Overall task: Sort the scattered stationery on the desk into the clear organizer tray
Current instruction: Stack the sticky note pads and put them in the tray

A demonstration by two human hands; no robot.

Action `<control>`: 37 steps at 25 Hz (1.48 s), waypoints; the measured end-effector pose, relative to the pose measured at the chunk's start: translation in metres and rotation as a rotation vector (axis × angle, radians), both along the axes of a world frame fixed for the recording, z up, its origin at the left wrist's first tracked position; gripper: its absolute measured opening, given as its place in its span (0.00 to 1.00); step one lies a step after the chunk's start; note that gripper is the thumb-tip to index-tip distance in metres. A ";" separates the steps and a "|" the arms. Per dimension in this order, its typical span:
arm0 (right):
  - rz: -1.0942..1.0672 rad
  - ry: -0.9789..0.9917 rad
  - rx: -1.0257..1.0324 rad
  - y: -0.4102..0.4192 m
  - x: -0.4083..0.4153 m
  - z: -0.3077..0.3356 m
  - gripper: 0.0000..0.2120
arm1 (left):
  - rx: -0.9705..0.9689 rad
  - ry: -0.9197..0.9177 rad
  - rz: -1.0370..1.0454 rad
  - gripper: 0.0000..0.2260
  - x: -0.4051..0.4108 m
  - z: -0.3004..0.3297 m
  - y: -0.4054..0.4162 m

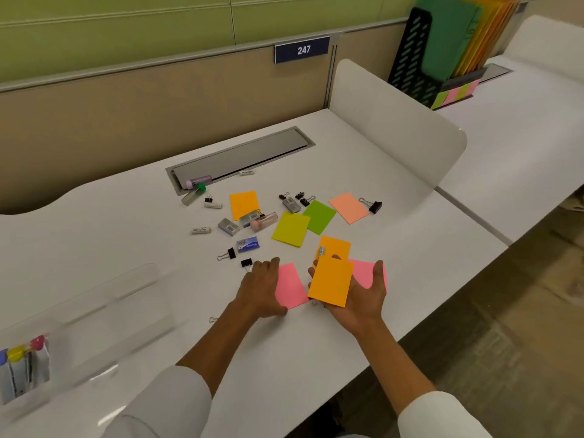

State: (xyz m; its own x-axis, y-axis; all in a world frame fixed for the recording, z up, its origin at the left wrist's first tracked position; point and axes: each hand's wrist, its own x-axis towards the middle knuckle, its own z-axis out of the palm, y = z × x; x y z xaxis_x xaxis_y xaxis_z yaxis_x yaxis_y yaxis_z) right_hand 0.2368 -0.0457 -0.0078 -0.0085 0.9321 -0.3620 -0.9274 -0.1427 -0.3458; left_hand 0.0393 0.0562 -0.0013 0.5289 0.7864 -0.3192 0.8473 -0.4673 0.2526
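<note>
I am gathering sticky pads. My right hand [354,298], palm up and fingers spread, cradles an orange pad [331,282]; my left hand [260,287] presses flat, fingers together, on a pink pad [292,287] on the desk [126,235]. Next, as I judge: slide the pink pad onto the orange. The tray [94,314] sits near left, well apart. Binder clips [228,254] and staple boxes [248,244] lie scattered beyond the pads.

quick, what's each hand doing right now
Left hand: open, palm down, pressing flat on the pink sticky pad, not gripping it.
Right hand: open, palm up, with the orange sticky pad resting on it.
</note>
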 end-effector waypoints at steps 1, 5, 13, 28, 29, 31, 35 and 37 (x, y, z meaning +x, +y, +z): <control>0.030 -0.004 -0.007 0.005 0.008 -0.001 0.51 | 0.017 0.026 0.002 0.54 0.001 0.001 0.001; 0.136 -0.005 -0.045 0.017 0.032 -0.002 0.51 | 0.057 -0.100 0.044 0.51 -0.002 -0.001 -0.006; 0.256 0.036 -0.071 0.031 0.041 -0.008 0.49 | -0.226 -0.381 0.383 0.45 -0.005 0.000 -0.018; 0.196 0.088 -0.012 0.036 0.030 0.001 0.47 | -0.214 -1.061 0.587 0.11 0.035 0.076 0.018; 0.214 0.086 -0.003 0.034 0.028 0.001 0.47 | -0.254 -1.047 0.549 0.10 0.048 0.074 0.014; 0.222 0.105 0.001 0.031 0.027 0.000 0.46 | -0.211 -0.940 0.446 0.09 0.072 0.062 0.005; 0.161 0.051 -0.054 0.024 0.034 0.002 0.37 | 0.025 -0.740 0.265 0.15 0.100 0.041 -0.008; 0.132 -0.065 -0.111 0.020 0.040 0.003 0.30 | 0.063 -0.729 0.209 0.17 0.110 0.035 -0.010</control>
State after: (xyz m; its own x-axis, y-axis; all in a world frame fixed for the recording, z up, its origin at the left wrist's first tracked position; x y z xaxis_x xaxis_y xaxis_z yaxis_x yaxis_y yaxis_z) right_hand 0.2770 -0.0256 -0.0048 -0.1012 0.8787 -0.4666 -0.8743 -0.3024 -0.3798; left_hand 0.1496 0.0464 0.0339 0.4271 0.8983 0.1028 0.5483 -0.3478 0.7605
